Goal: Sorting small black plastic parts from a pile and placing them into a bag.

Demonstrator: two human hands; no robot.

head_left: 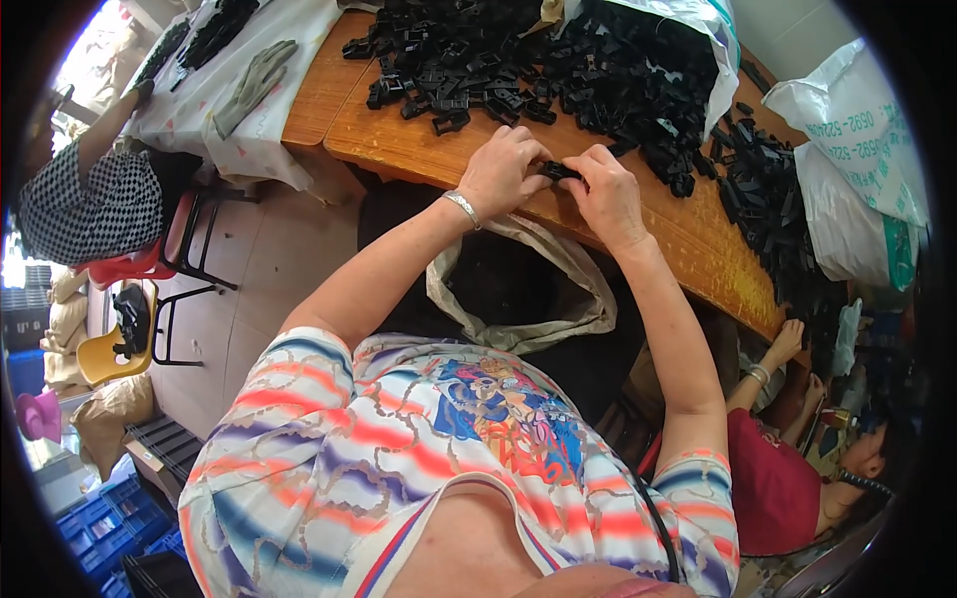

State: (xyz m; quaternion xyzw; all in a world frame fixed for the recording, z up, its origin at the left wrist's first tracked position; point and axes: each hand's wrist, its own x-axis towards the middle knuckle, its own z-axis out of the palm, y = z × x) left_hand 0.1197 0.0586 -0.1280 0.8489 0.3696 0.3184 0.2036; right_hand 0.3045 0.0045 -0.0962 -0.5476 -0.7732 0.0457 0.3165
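Just above the front edge of the wooden table (449,164), a small black plastic part (560,170) is pinched between my two hands. My left hand (505,171) grips its left end with thumb and fingers, a bracelet on that wrist. On the right end, the fingertips of my right hand (607,194) are closed. Fingers cover most of the part, so its exact shape is hidden. Beyond my hands lies a big heap of black plastic parts (469,65). Below them, an open woven sack (454,314) hangs at the table's edge, its inside dark.
White sacks (847,149) stand at the right among longer black pieces (763,189). A co-worker in red (768,478) sits close on the right; another in a checkered top (90,204) sits left. A grey glove (254,88) lies on the covered table. Blue crates (110,523) are lower left.
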